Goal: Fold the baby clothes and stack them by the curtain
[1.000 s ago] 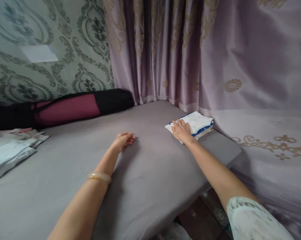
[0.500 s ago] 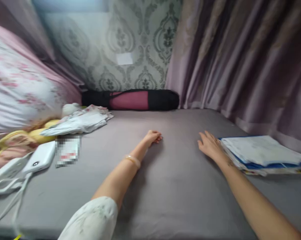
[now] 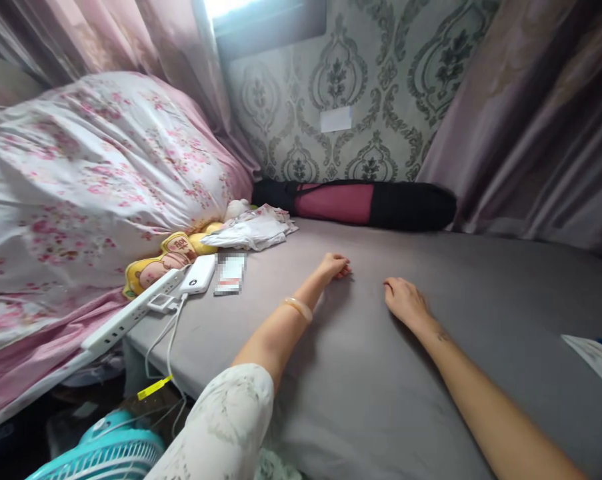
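My left hand [image 3: 337, 265], with a pale bangle [image 3: 299, 309] on the forearm, hovers just over or rests on the grey sheet [image 3: 365, 373]; which of the two I cannot tell. Its fingers are curled in, and no object shows in them. To its right, my right hand [image 3: 407, 300] is palm down near the sheet with fingers loosely bent and apart from any object. A gap of bare sheet lies between the hands. At the right edge, part of a folded white and blue cloth stack [image 3: 593, 357] shows.
Left of my hands are crumpled white clothes [image 3: 255, 228], a white power bank [image 3: 199, 273], a blurred-out item [image 3: 231, 273], a power strip [image 3: 131, 313] and yellow plush toys [image 3: 165, 263]. A black and pink long bag [image 3: 335, 203] lies along the wall. A turquoise fan [image 3: 105, 450] stands below.
The view has swung left, so the folded stack is mostly out of frame and the fan shows. My right hand has moved away from the stack, closer to my left hand, its fingers less spread.
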`<state>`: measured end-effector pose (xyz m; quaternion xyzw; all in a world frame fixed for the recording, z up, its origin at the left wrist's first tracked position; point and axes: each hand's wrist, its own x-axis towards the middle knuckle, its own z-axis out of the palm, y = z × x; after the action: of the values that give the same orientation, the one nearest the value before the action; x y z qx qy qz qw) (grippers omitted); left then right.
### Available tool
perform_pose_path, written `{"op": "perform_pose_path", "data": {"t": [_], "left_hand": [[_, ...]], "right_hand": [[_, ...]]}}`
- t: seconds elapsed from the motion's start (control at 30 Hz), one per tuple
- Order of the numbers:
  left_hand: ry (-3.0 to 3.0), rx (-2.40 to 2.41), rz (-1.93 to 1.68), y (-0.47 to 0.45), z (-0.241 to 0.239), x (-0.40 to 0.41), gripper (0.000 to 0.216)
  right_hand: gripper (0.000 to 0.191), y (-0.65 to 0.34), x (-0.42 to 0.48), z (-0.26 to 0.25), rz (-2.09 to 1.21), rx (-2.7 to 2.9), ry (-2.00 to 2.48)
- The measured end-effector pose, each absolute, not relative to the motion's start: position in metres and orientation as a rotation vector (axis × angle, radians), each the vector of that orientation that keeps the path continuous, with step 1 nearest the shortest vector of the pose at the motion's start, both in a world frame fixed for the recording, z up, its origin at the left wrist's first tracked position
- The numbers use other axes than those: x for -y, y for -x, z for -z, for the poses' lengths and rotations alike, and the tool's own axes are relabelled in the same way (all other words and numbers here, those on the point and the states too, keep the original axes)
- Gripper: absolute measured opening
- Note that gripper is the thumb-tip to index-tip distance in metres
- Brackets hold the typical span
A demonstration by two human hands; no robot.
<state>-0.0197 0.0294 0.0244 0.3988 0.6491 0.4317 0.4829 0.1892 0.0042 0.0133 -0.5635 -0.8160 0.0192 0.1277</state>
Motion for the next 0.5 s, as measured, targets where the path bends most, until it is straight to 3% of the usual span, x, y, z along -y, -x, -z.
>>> {"op": "perform_pose_path", "data": {"t": [0.5], "left_hand": [[-0.916, -2.498, -1.35, 0.277, -0.069, 0.029, 0.033]], "right_hand": [[0.035, -0.179, -0.007, 0.0, -0.033, 2.294, 1.706]]}}
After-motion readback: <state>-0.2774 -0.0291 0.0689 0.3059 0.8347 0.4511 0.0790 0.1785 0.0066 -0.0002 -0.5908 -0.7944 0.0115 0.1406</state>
